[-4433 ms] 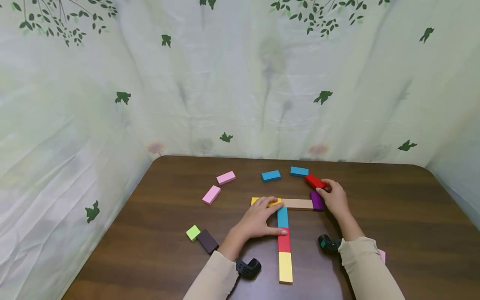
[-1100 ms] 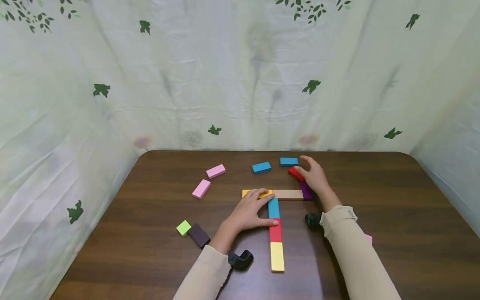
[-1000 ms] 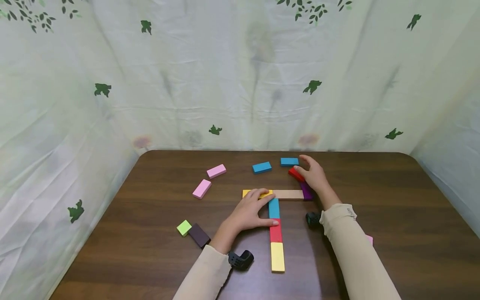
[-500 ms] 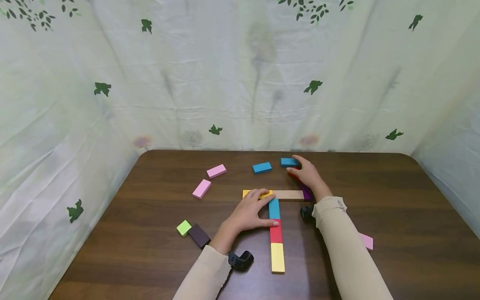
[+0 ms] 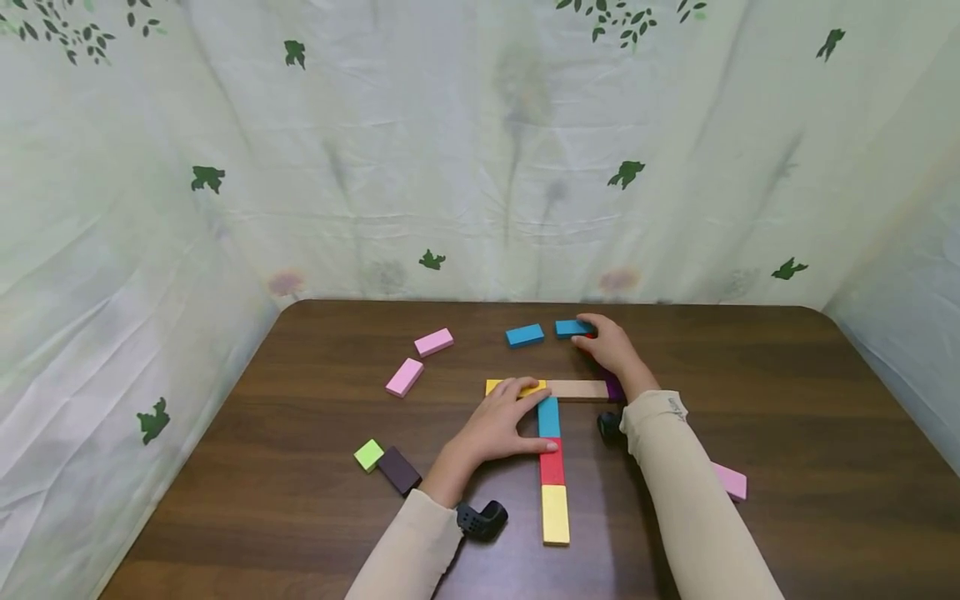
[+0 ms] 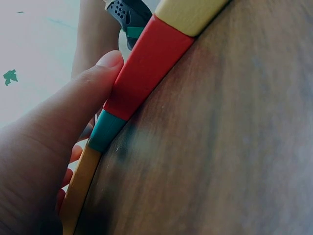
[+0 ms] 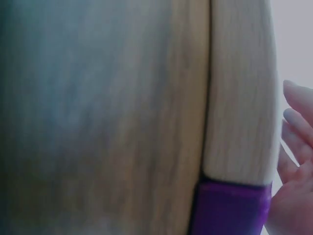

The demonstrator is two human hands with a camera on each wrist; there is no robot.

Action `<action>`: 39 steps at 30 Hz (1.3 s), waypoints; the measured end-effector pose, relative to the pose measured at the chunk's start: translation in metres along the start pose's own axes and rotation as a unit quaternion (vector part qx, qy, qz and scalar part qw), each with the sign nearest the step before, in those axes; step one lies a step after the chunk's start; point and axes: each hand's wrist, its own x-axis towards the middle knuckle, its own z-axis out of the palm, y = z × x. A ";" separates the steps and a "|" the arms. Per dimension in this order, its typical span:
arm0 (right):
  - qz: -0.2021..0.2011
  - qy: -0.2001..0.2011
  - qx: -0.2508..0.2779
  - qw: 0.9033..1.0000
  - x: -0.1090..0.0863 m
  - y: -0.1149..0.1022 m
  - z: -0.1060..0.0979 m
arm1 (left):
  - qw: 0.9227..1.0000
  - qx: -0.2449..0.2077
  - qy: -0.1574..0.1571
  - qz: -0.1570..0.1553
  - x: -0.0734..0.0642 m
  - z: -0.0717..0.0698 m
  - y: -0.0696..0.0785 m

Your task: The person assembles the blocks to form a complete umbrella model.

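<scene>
In the head view my left hand (image 5: 498, 425) spreads over a line of coloured wooden blocks. Its fingertips rest on an orange-yellow block (image 5: 492, 387), and its thumb touches a red block (image 6: 146, 68) in the left wrist view. Between those two lies a light blue block (image 5: 548, 417); a pale yellow block (image 5: 555, 517) ends the line nearest me. My right hand (image 5: 611, 346) pinches the right end of a blue block (image 5: 572, 328) between thumb and fingers. Under that hand another red block is mostly hidden. A beige block (image 5: 577, 389) meets a purple block (image 5: 614, 387) below it.
Two pink blocks (image 5: 405, 377) and another blue block (image 5: 524, 336) lie toward the back. A lime green block (image 5: 368, 455) touches a dark block (image 5: 399, 471) left of my left forearm. One more pink block (image 5: 730, 482) sits beside my right sleeve. A curtain (image 5: 480, 167) hangs behind the table.
My right hand has gone from the far red block to the blue block beside it and shifted that block slightly left and toward me. My left hand has stayed in place on the line.
</scene>
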 end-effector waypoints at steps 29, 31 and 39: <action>-0.012 0.053 -0.003 0.999 -0.002 -0.006 0.014 | 1.000 0.004 -0.006 -0.001 0.002 0.001 0.000; -0.009 0.056 0.001 0.998 -0.002 -0.006 0.015 | 1.000 0.004 -0.005 -0.001 0.002 0.001 0.000; -0.008 0.064 0.007 0.998 -0.002 -0.009 0.014 | 1.000 0.002 -0.003 -0.002 0.002 0.001 -0.002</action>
